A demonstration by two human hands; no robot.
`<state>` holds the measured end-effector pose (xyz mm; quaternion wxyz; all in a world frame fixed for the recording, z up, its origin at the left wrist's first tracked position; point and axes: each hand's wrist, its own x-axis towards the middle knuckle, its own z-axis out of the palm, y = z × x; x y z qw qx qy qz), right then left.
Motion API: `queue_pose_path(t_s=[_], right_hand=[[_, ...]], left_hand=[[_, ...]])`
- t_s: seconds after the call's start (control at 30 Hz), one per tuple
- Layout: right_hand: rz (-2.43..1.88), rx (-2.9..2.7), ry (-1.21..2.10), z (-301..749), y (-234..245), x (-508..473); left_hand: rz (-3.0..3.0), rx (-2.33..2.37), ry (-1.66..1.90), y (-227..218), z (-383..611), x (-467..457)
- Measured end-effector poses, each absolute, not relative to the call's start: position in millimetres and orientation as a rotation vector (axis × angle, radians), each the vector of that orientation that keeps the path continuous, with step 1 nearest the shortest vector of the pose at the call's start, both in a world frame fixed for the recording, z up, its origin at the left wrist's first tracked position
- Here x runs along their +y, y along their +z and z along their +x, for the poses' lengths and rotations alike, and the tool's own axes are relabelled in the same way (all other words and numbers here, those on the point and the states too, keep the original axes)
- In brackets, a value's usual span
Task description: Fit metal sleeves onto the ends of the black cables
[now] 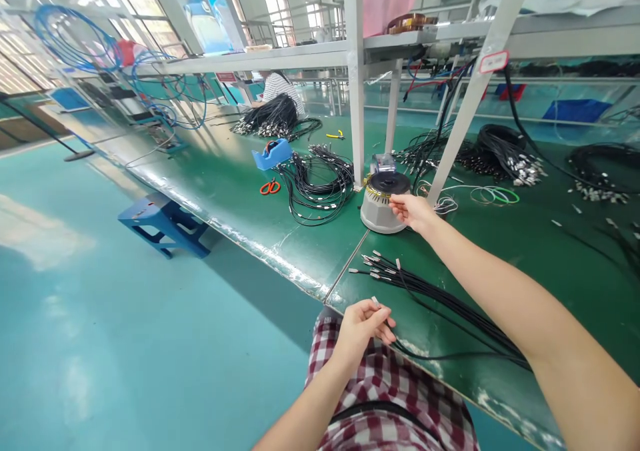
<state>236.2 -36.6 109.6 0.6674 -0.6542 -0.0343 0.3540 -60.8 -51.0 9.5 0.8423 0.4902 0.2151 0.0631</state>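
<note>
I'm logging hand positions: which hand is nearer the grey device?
Right. The right hand is at the grey device, its fingers by the upper part; the left hand is farther off, nearer the person, holding a cable by the table edge.

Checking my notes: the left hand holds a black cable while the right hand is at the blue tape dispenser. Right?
The right hand is misplaced: the head view shows it at the grey round device. The left hand does hold a black cable.
</note>
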Motion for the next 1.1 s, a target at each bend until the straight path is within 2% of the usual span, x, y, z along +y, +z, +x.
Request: queue_pose_path(t_s=[0.27, 0.53, 0.6, 0.67, 0.8, 0.93, 1.1], right_hand=[[-1.538, -0.144, 0.527, 218.8, 96.2, -36.2], [-1.641, -0.607, 0.209, 186.0, 148.8, -59.7], [-1.647, -0.767, 0.33, 162.3, 150.5, -84.7], [-1.637, -0.906, 0.651, 135.3, 140.4, -116.8], [-1.622, -0.836, 1.028, 95.2, 106.1, -178.4], [-1.664, -0.84, 1.066, 82.7, 88.4, -207.4], [-1.753, -0.983, 1.058, 81.3, 88.7, -214.7]], left_hand=[[1.038, 0.472, 0.138, 11.2, -60.5, -52.0], [1.06, 0.461, 0.142, 12.5, -61.5, -52.3], [1.049, 0.448, 0.154, 16.5, -63.6, -54.3], [1.041, 0.421, 0.171, 23.8, -66.7, -57.9], [1.082, 0.373, 0.174, 42.6, -73.3, -66.3], [1.115, 0.361, 0.136, 52.6, -75.9, -73.4], [1.169, 0.365, 0.094, 54.5, -75.7, -80.2]])
